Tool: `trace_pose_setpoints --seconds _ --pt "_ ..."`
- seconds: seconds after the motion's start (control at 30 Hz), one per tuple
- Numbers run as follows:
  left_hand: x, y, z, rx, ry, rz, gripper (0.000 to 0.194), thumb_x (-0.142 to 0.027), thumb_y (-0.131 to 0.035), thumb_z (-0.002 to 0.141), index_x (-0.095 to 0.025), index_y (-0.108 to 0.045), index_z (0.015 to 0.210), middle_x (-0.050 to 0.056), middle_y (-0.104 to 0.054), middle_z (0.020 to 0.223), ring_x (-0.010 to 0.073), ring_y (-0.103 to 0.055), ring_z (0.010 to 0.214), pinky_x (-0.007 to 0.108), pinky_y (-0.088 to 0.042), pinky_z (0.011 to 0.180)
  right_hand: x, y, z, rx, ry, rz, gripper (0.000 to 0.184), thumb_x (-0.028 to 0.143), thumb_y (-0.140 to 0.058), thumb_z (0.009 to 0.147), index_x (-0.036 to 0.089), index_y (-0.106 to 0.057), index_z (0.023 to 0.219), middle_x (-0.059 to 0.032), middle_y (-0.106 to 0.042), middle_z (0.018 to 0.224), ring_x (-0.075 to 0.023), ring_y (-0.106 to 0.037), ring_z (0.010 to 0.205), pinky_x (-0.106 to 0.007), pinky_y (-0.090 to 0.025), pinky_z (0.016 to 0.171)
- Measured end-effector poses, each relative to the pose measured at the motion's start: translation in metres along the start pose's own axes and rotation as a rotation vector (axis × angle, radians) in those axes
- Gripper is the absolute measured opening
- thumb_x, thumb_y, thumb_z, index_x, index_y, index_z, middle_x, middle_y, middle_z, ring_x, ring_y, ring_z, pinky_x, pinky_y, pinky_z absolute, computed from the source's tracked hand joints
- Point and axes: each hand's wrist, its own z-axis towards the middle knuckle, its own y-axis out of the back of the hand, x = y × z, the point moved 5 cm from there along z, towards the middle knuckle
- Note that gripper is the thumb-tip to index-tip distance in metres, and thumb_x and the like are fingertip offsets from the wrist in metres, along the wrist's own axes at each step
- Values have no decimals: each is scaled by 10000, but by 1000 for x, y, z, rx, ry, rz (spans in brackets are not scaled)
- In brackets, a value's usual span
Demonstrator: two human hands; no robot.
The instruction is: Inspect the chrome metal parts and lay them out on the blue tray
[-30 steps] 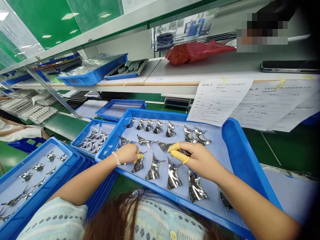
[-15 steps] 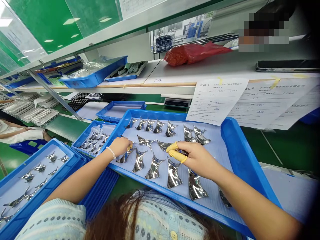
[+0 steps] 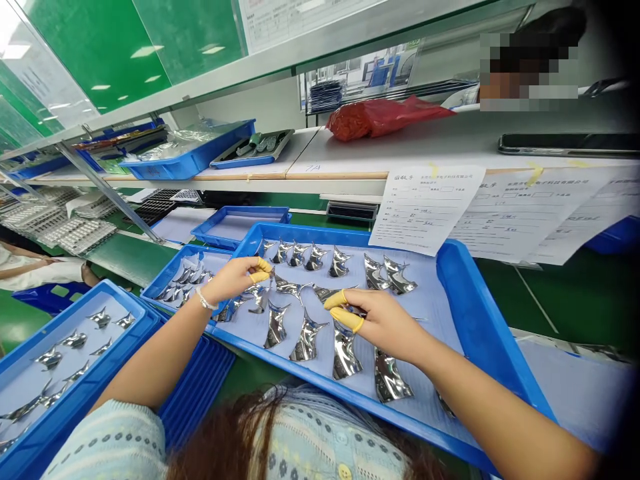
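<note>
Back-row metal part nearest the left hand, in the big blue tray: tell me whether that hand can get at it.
Likely yes. The left hand sits just short of the metal part, at the edge of the blue tray, and nothing appears to lie between them.

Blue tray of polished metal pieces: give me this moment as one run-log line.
Left hand: over blue tray, grip unclear | Right hand: yellow finger cots pinching polished metal piece
</note>
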Motion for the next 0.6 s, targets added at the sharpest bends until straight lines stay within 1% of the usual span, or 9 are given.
trace_pose_setpoints --seconds 0.1,0.17,0.23,0.3,0.37,0.43,0.5,0.57,0.6 --pt "-42 -7 -5 -14 -200 -504 194 -313 -551 835 -143 -606 909 74 -659 950 159 -613 835 269 -490 763 -2 -4 1 -30 -67 161 260 319 -557 812 208 -648 1028 -57 -683 1042 -226 -615 956 -364 -471 821" --pt "-66 -13 -8 -20 -296 -650 188 -312 -593 818 -140 -609 892 77 -657 928 149 -614 805 258 -492 736 -1 -10 1 14 -91 306 315 330 -573 802 198 -631 1082 -61 -678 1035 -212 -615 892 -333 -483 749" --pt "-84 -18 -11 -23 -370 -674 193 -322 -610 814 -139 -615 875 77 -661 905 148 -617 797 250 -489 723 1 -17 0 82 -89 432 324 327 -588 795 196 -631 1088 -50 -673 973 -165 -588 725 -281 -468 616" --pt "-97 -22 -12 2 -448 -605 202 -337 -593 830 -141 -621 870 76 -669 881 152 -619 800 249 -486 721 2 -22 -1 117 -113 512 277 325 -605 791 189 -650 1028 -22 -650 831 -113 -498 564 -237 -409 504" --pt "-100 -22 -12 19 -519 -480 231 -341 -560 854 -151 -613 973 83 -673 948 156 -617 829 255 -482 739 0 -23 -2 101 -155 558 209 330 -620 788 179 -665 927 6 -601 700 -88 -427 496 -217 -356 461" --pt "-90 -21 -7 16 -506 -276 344 -323 -542 868 -179 -529 1180 87 -645 1085 149 -612 836 269 -473 769 0 -21 -2 53 -180 588 184 345 -638 785 174 -663 849 14 -572 642 -89 -427 503 -217 -351 482" --pt "-63 -23 4 32 -354 100 428 -274 -529 875 -225 -444 1291 79 -619 1151 154 -609 836 301 -449 805 0 -15 -1 -18 -194 624 209 372 -673 755 173 -654 814 26 -539 589 -94 -426 505 -223 -352 500" --pt "-23 -24 15 83 -124 564 332 -176 -514 863 -223 -556 1189 86 -652 1059 209 -605 888 368 -401 846 -1 -9 0 -87 -221 644 249 397 -712 703 171 -641 777 48 -474 521 -89 -386 473 -223 -324 479" --pt "-5 -23 19 97 -43 673 278 -104 -523 826 -174 -633 1072 123 -666 976 261 -599 910 421 -373 855 -2 -7 0 -109 -237 643 267 406 -724 681 169 -636 767 57 -446 501 -84 -359 456 -220 -298 460"
